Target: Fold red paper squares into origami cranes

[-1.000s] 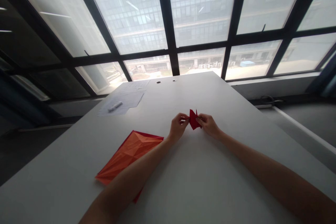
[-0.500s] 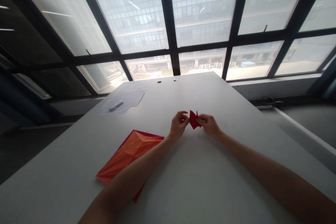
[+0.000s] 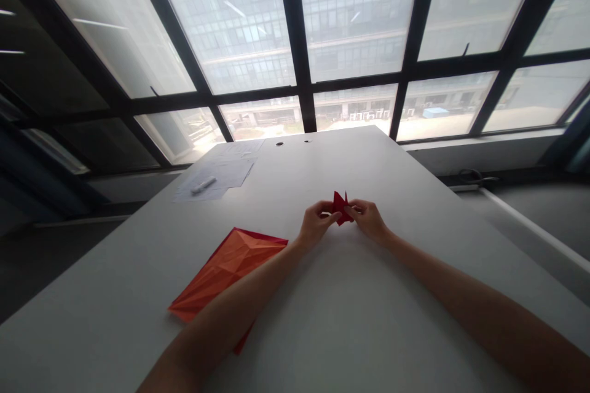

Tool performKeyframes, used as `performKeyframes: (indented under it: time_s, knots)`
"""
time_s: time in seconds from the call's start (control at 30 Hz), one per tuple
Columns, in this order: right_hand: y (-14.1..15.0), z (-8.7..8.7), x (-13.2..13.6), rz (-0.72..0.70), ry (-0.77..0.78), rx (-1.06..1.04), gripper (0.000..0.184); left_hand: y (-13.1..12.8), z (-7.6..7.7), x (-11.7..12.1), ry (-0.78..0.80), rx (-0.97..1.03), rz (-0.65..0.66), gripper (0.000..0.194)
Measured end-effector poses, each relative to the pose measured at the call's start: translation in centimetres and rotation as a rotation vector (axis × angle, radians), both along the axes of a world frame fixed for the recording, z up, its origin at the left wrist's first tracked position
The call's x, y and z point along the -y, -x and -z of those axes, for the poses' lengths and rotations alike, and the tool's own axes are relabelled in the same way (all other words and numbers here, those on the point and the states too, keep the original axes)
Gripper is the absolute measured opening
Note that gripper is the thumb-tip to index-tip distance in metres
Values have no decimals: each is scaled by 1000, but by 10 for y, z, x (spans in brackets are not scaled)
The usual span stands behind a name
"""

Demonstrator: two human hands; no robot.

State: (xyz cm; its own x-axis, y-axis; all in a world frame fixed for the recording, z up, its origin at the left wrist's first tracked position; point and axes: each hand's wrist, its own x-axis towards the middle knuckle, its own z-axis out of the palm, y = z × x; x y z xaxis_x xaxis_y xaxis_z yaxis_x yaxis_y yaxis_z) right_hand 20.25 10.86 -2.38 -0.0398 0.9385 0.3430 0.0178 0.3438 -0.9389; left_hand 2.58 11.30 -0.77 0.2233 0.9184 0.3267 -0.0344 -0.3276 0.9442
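Just above the white table (image 3: 350,307), a small piece of folded red paper (image 3: 340,206) with pointed tips is held between both hands. My left hand (image 3: 318,221) pinches its left side, the thumb lying across the front. On the right side, my right hand (image 3: 367,220) grips the paper between thumb and fingers. Under and beside my left forearm lies a larger creased sheet of orange paper (image 3: 230,264) with red edges; the forearm covers part of it.
White printed sheets (image 3: 235,173) lie at the table's far left, with a white marker-like stick (image 3: 203,185) on them. Two round holes are near the far edge. Tall windows (image 3: 354,18) with dark frames stand beyond the table.
My left fingers have closed in on the red paper, and the left thumb has moved right across its front. The right hand holds nearly the same place.
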Motion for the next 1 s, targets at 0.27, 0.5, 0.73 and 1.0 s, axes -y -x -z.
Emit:
performKeyframes:
  time_s: [0.27, 0.5, 0.73, 1.0]
  knots:
    - [0, 1, -2, -30, -29, 2, 29, 1, 1, 1, -17, 29, -40, 29]
    - [1, -3, 2, -24, 0, -31, 26, 2, 0, 1, -36, 4, -38, 28]
    - [1, -8, 4, -26, 27, -74, 33, -1, 3, 2, -95, -30, -100, 26]
    - [1, -10, 4, -58, 17, -179, 27, -1, -1, 5, -130, -45, -80, 25]
